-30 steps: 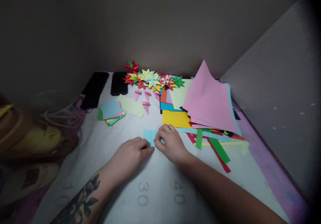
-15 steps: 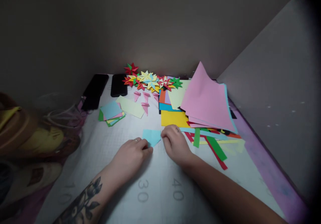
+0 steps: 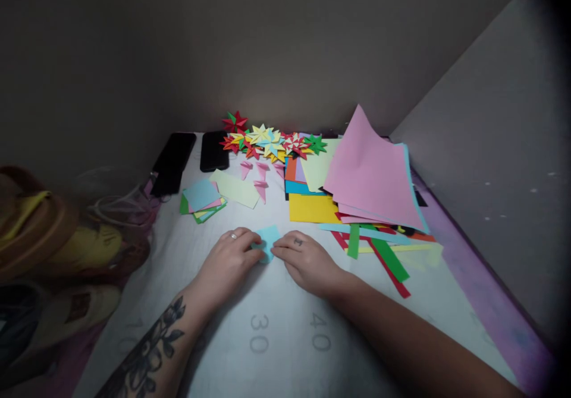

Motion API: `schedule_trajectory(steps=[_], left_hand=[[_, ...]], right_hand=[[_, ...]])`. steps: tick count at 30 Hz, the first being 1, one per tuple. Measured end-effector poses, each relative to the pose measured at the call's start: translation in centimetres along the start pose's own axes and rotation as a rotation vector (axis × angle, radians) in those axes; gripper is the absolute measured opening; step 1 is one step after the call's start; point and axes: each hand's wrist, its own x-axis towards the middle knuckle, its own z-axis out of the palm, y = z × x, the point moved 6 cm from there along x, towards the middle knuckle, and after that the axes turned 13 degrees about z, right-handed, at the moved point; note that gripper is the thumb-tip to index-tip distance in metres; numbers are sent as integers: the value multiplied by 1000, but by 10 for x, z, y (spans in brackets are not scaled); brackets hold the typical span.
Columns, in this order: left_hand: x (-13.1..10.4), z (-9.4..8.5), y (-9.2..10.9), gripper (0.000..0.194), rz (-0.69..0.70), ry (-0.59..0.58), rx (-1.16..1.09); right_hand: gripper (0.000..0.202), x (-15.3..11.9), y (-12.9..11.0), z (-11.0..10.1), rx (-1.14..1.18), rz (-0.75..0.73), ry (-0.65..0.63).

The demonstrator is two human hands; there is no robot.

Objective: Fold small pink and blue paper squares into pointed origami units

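Observation:
A small light blue paper (image 3: 269, 236) lies on the white mat between my hands, its lower part partly hidden by fingers. My left hand (image 3: 234, 259) pinches its left edge, thumb and fingers together, a ring on one finger. From the right, my right hand (image 3: 307, 261) closes its thumb and fingertips on the paper's lower right edge. Beyond the paper are several small folded pink pieces (image 3: 261, 190) and a pale green sheet (image 3: 234, 187). A stack of small coloured squares (image 3: 201, 197) sits to the left.
Folded paper stars (image 3: 263, 136) line the back, beside two dark phones (image 3: 215, 152). At right, large pink sheets (image 3: 370, 178) overlap yellow paper (image 3: 312, 207), with coloured strips (image 3: 388, 261) in front. A basket-like object (image 3: 40, 225) stands far left. Walls border the back and right.
My right hand has moved left onto the paper, and its fingers point more to the left. The paper has turned slightly and more of it is covered. The view has shifted a little.

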Motion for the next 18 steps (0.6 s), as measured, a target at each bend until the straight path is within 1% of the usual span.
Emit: schedule_trajectory(steps=[5,10,13,18], left_hand=[[0,0,-5,19,-16,-32,-129],[0,-2,-11,20,-131,2,-172],[2,0,-12,20,-177,19,-179],[6,5,-15,17,-254,34,-147]], right_hand=[[35,-2,2,3,-77,-12,-76],[37,-5,2,2,-103,-67,-143],[38,-5,3,1,-102,-61,-158],[35,-4,2,0,-92,-70,-141]])
